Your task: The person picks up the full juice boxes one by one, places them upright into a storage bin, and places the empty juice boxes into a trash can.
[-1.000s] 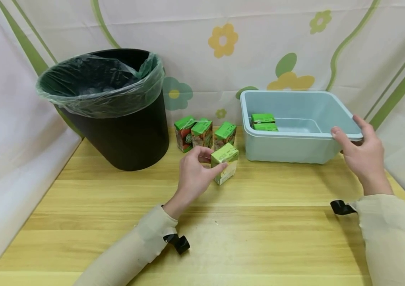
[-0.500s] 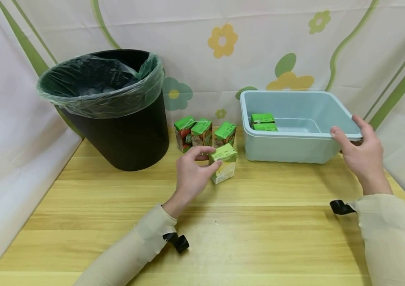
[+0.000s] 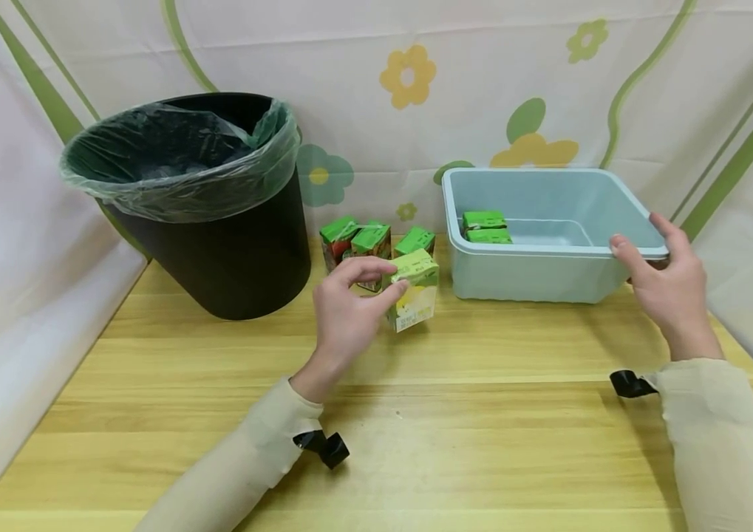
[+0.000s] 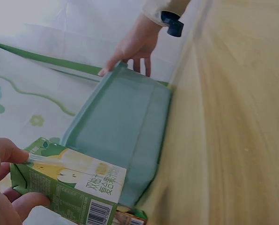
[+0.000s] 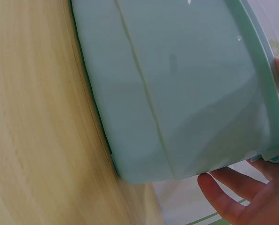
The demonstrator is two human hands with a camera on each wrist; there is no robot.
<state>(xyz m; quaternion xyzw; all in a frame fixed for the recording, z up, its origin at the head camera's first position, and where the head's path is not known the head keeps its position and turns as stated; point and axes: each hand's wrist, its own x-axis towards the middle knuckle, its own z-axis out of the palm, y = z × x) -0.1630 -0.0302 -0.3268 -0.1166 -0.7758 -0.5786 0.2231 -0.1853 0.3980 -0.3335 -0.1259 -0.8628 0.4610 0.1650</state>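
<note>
My left hand point(image 3: 343, 318) pinches a light green juice box point(image 3: 419, 299) between thumb and fingers, holding it slightly tilted just above the table. In the left wrist view, the juice box point(image 4: 71, 180) shows a yellow fruit picture, a barcode and a clear-wrapped straw on its side. At the right, my right hand point(image 3: 672, 292) grips the rim corner of a light blue plastic bin point(image 3: 529, 277). The right wrist view has that hand's fingers point(image 5: 228, 192) under the bin's rim. Two green-topped juice boxes point(image 3: 488, 236) lie at the bin's left end.
Behind the held box, three green-topped juice boxes point(image 3: 371, 238) stand by the curtain, partly covered by my left hand. A black trash can point(image 3: 230, 258) with a green plastic liner point(image 3: 183, 196) stands at the back left. A flowered curtain point(image 3: 349, 44) backs the wooden table point(image 3: 469, 436).
The left hand has raised the light green juice box a little and turned its printed face more toward the head camera. The right hand stays on the bin's rim.
</note>
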